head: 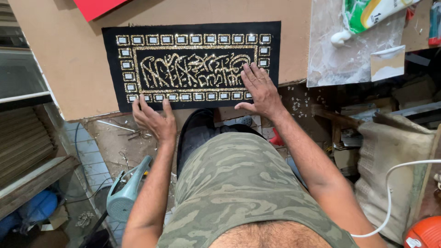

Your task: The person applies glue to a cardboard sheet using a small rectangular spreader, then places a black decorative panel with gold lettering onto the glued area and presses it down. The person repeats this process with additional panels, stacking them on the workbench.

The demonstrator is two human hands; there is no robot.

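Both hands lie flat and open on the black glitter panel (190, 64) mid-frame: left hand (154, 120) at its bottom edge, right hand (260, 89) lower right, pinning it to the table (73, 59).

One head-worn camera looks steeply down, close over the board (69, 59) edge and the wearer's lap.

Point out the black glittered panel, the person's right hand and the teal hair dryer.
Black cloth panel with gold glitter script (190, 69), head view, on its centre.
Right hand (260, 87), head view, on its back.
Teal plastic hair dryer (123, 202), head view, on its round body.
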